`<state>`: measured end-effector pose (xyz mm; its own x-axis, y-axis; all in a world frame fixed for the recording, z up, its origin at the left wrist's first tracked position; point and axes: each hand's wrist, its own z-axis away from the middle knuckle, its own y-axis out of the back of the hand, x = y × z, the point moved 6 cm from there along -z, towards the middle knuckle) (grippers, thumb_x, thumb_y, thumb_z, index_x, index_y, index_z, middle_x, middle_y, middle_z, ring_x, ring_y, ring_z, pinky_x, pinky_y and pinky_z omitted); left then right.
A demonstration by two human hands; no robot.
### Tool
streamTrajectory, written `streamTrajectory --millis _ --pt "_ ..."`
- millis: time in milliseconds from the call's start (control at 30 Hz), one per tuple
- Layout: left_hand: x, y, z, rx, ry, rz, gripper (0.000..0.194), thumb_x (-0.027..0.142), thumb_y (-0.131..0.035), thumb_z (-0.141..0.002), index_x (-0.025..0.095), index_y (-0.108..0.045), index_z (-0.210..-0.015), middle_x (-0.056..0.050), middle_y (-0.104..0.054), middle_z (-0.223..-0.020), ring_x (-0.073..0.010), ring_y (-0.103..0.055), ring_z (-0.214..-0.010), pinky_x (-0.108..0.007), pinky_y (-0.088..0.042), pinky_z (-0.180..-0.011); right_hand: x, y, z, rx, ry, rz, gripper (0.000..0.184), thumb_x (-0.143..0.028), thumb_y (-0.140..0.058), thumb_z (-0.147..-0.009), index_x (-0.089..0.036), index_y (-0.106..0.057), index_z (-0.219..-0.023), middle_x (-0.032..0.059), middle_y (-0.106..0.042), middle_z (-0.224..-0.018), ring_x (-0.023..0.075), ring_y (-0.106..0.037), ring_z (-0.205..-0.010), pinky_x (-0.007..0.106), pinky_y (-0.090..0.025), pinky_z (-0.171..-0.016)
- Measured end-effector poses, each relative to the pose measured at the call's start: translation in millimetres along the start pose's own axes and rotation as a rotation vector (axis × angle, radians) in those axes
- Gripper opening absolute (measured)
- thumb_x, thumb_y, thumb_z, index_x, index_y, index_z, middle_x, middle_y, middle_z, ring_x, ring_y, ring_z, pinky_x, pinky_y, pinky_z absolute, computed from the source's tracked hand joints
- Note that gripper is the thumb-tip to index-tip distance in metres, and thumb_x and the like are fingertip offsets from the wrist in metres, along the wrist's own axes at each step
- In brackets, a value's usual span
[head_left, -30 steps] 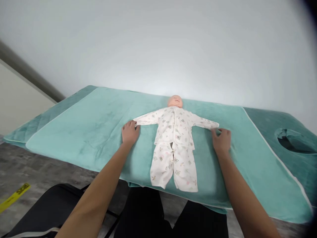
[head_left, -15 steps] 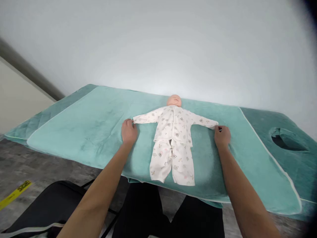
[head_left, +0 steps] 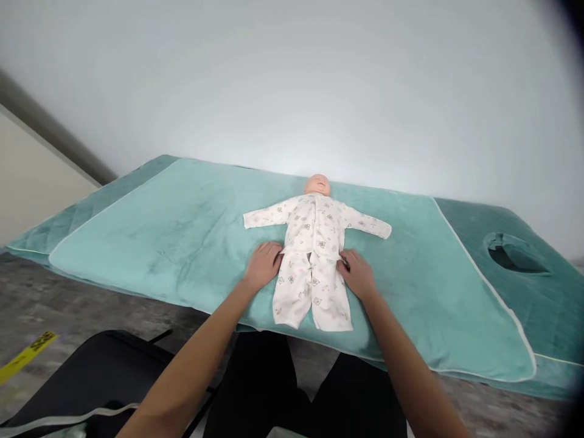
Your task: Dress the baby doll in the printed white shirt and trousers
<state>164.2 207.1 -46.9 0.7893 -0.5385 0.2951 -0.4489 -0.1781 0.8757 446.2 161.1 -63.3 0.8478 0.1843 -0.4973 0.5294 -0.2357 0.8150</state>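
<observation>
A baby doll (head_left: 318, 184) lies on its back on the green bed cover, its head toward the wall. It wears a white printed baby shirt (head_left: 314, 226) with both sleeves spread sideways, and matching baby pants (head_left: 292, 292). At the left lower corner of the shirt, my left hand (head_left: 264, 263) is closed with its fingertips on the hem. My right hand (head_left: 358, 271) pinches the hem's right corner in the same way. The doll's hands and feet are hidden in the clothes.
The green bed cover (head_left: 150, 225) spreads over a massage bed with a face hole (head_left: 515, 254) at the right. A pale wall (head_left: 292, 91) runs along the far side. A black chair (head_left: 91, 377) stands on the floor at left, near yellow tape (head_left: 27, 358).
Both hands have let go of the sleeve ends and moved inward and down to the shirt's hem corners. The right sleeve end now lies a little further inward.
</observation>
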Motion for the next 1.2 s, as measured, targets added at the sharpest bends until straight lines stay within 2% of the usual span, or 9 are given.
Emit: streamTrajectory --millis 167,300,467,567,667,767,900,1033,1200 --pt "6.2 20.0 18.3 0.121 0.181 0.189 0.018 0.030 -0.047 -0.095 0.021 -0.063 -0.093 -0.010 -0.068 -0.104 -0.0253 -0.061 -0.103 -0.041 -0.049 -0.093 -3.1 8.2 31.2 0.142 -0.159 -0.194 0.030 -0.047 -0.050 -0.093 -0.021 -0.062 -0.101 0.0035 -0.062 -0.084 0.0201 -0.056 -0.073 0.033 -0.044 -0.068" --pt "22.8 23.1 65.3 0.131 0.310 0.448 0.025 0.037 -0.044 -0.097 0.024 -0.065 -0.092 -0.007 -0.067 -0.092 -0.0229 -0.063 -0.092 -0.039 -0.052 -0.086 -24.5 13.5 84.8 0.148 -0.136 -0.422 0.036 -0.050 -0.056 -0.091 -0.024 -0.060 -0.116 0.0050 -0.064 -0.093 0.0222 -0.060 -0.081 0.037 -0.051 -0.072" --pt "62.3 9.1 120.6 -0.038 0.162 0.536 0.034 0.041 -0.063 -0.091 0.028 -0.064 -0.122 -0.005 -0.068 -0.094 -0.0224 -0.064 -0.086 -0.039 -0.051 -0.081 -56.2 9.9 140.2 0.062 0.012 -0.384 0.041 -0.036 -0.071 -0.086 -0.030 -0.059 -0.125 0.0102 -0.062 -0.124 0.0301 -0.059 -0.115 0.047 -0.052 -0.092" --pt "85.3 8.4 128.9 -0.038 0.049 0.381 0.040 0.036 -0.068 -0.089 0.032 -0.062 -0.128 -0.007 -0.068 -0.107 -0.0252 -0.064 -0.096 -0.041 -0.050 -0.084 -64.5 11.6 149.6 0.141 0.014 -0.253 0.029 -0.024 -0.065 -0.090 -0.031 -0.063 -0.118 0.0087 -0.064 -0.117 0.0302 -0.059 -0.110 0.050 -0.052 -0.089" --pt "104.2 14.2 127.8 0.003 -0.018 0.290 0.029 0.026 -0.060 -0.093 0.032 -0.069 -0.120 -0.007 -0.068 -0.094 -0.0240 -0.063 -0.087 -0.040 -0.051 -0.077 -73.9 19.4 151.1 0.247 0.000 -0.216 0.016 -0.018 -0.058 -0.092 -0.029 -0.065 -0.102 0.0077 -0.066 -0.107 0.0301 -0.059 -0.103 0.051 -0.051 -0.084" --pt "116.9 20.9 131.5 0.041 -0.032 0.329 0.030 0.019 -0.056 -0.094 0.033 -0.070 -0.115 -0.007 -0.068 -0.088 -0.0228 -0.064 -0.080 -0.040 -0.052 -0.073 -88.6 26.9 156.2 0.302 0.018 -0.281 0.019 -0.015 -0.055 -0.092 -0.029 -0.064 -0.099 0.0075 -0.066 -0.099 0.0284 -0.062 -0.092 0.046 -0.053 -0.074" --pt "122.8 21.9 143.0 0.052 0.004 0.446 0.034 0.016 -0.057 -0.092 0.034 -0.069 -0.118 -0.008 -0.070 -0.093 -0.0235 -0.067 -0.084 -0.041 -0.056 -0.074 -102.0 17.3 165.5 0.165 0.091 -0.356 0.024 -0.012 -0.056 -0.090 -0.030 -0.066 -0.102 0.0069 -0.067 -0.094 0.0257 -0.063 -0.082 0.042 -0.054 -0.066" --pt "121.1 26.3 143.5 0.068 0.078 0.573 0.032 0.016 -0.057 -0.092 0.034 -0.069 -0.116 -0.007 -0.071 -0.093 -0.0216 -0.069 -0.085 -0.037 -0.059 -0.073 -96.2 9.9 165.3 0.030 0.137 -0.348 0.019 -0.015 -0.058 -0.090 -0.029 -0.068 -0.098 0.0062 -0.069 -0.092 0.0249 -0.064 -0.081 0.042 -0.055 -0.067" --pt "126.2 45.9 131.1 0.020 0.184 0.772 0.023 0.019 -0.056 -0.093 0.033 -0.073 -0.102 -0.004 -0.070 -0.086 -0.0186 -0.068 -0.078 -0.031 -0.058 -0.066 -99.8 33.5 149.1 -0.175 0.177 -0.518 0.011 -0.023 -0.060 -0.093 -0.027 -0.069 -0.090 0.0041 -0.069 -0.084 0.0209 -0.065 -0.075 0.037 -0.056 -0.065"
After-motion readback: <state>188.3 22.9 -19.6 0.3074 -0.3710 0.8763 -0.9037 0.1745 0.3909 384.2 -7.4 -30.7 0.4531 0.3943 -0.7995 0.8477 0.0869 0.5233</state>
